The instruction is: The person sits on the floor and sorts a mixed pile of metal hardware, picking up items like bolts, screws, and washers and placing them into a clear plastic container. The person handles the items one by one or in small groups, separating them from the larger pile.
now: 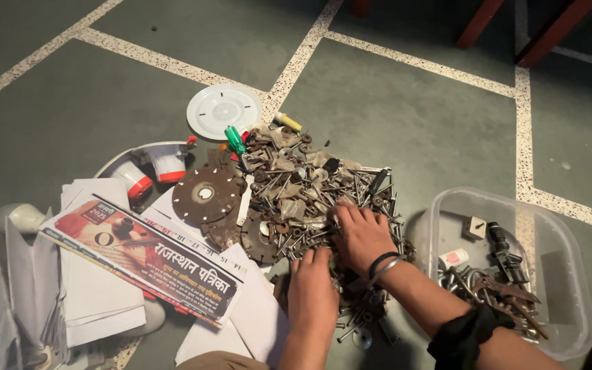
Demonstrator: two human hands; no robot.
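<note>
A heap of rusty screws, bolts, washers and small metal parts [303, 185] lies on the floor in front of me. My right hand [359, 233], with bangles and a dark band on the wrist, presses palm down into the heap's near right side, fingers spread among the screws. Just left of it, my left hand [312, 291] rests fingers down on the heap's near edge. Whether either hand grips a piece is hidden. A rusty round disc [205, 195] lies at the heap's left edge.
A clear plastic tub [556, 274] at the right holds more metal parts. Papers and a printed newspaper sheet [145, 260] lie at the left. A white round lid [223, 109], a green-handled screwdriver [235, 140] and red-and-white plastic pieces [152, 171] lie behind the heap. Red furniture legs [549, 31] stand far right.
</note>
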